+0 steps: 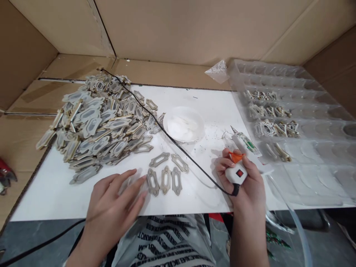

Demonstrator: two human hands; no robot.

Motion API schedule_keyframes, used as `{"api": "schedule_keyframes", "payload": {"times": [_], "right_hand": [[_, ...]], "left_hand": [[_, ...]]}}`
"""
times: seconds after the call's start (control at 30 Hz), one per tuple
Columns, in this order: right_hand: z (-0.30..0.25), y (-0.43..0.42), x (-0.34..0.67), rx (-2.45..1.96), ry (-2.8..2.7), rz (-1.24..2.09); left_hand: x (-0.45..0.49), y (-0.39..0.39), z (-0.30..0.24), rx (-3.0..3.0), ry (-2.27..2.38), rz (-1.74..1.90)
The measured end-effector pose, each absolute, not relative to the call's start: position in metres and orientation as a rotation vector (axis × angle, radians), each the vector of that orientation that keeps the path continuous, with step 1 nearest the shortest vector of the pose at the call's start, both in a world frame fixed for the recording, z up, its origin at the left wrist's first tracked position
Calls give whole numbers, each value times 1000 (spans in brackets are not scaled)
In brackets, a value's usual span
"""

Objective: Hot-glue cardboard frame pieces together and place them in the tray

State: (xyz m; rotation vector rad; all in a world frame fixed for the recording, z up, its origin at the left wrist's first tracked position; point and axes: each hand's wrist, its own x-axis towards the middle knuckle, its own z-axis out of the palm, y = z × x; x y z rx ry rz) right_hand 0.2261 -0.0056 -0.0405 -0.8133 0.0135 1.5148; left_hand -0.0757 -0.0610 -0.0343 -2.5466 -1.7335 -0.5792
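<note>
My right hand (247,178) is wrapped around a white hot glue gun (235,176) with an orange trigger, a red switch and a black cable. Its nozzle points away to the upper left, and a long translucent glue stick (294,215) trails from its rear. My left hand (118,200) hovers low over the white board, fingers apart and holding nothing visible. Just right of its fingertips lie several grey elongated frame pieces (165,180), three upright in a row and two slanted above them.
A big heap of similar frame pieces (94,122) covers the left. A white round dish (183,124) stands mid-board. On the right, a clear compartment tray (306,148) holds some pieces. The black cable (178,144) crosses the board. Cardboard walls (194,29) enclose the back. Red-handled pliers (6,172) lie far left.
</note>
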Motion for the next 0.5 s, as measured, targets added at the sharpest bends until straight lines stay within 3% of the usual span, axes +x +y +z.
{"api": "schedule_keyframes", "payload": {"times": [0.5], "right_hand": [[-36,-3,224,-804,103,1490]], "left_hand": [[-63,-47,-33,-2642,-1861,-495]]}}
